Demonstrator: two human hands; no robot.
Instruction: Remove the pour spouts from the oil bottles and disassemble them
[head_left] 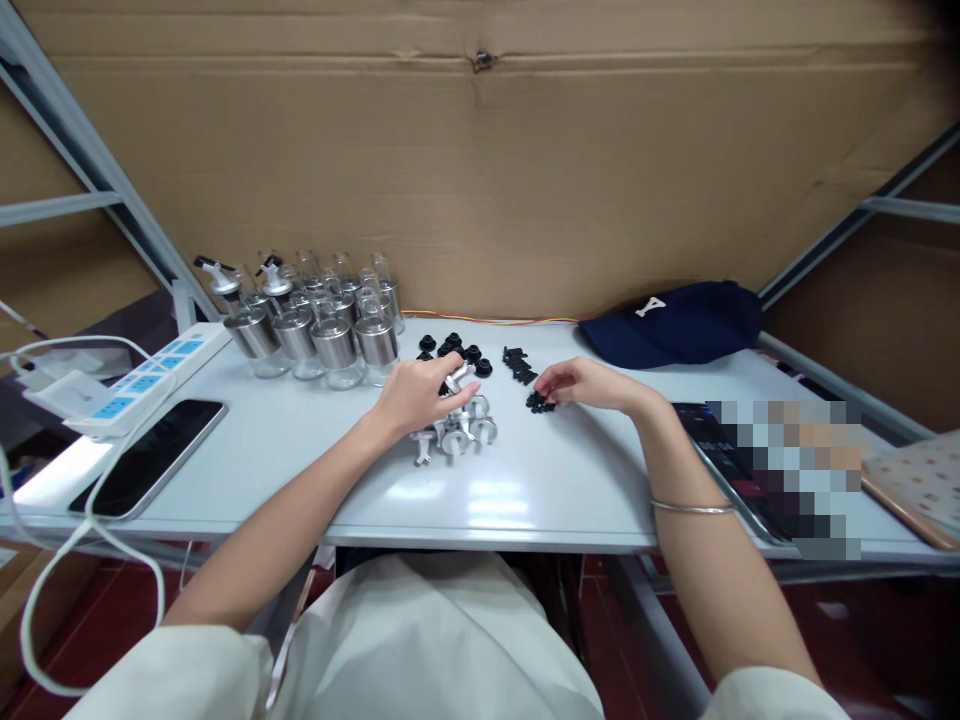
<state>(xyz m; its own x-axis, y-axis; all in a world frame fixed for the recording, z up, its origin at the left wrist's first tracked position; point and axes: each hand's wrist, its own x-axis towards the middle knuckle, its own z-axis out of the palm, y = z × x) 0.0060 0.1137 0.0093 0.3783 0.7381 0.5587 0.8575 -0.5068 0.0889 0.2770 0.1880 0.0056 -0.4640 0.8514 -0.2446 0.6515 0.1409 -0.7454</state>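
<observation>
My left hand point(421, 393) is closed round a silver pourer spout point(459, 377), held between thumb and fingers. Under and in front of that hand lie several more silver pourer spouts point(455, 441) on the table. Just beyond it sits a group of black ring-shaped stoppers point(472, 352), partly covered by the fingers. My right hand point(581, 384) has its fingertips pinched together at a small pile of tiny black parts point(537, 403); what is between them is too small to make out. A row of thin black pieces point(517, 364) lies between the hands.
Glass bottles with steel bands point(335, 343) stand at the back left, two topped with pourers. A power strip point(154, 378) with white cables and a phone point(150, 458) lie left. On the right are a navy cap point(675, 325), another phone point(731, 470) and a patterned case point(919, 485).
</observation>
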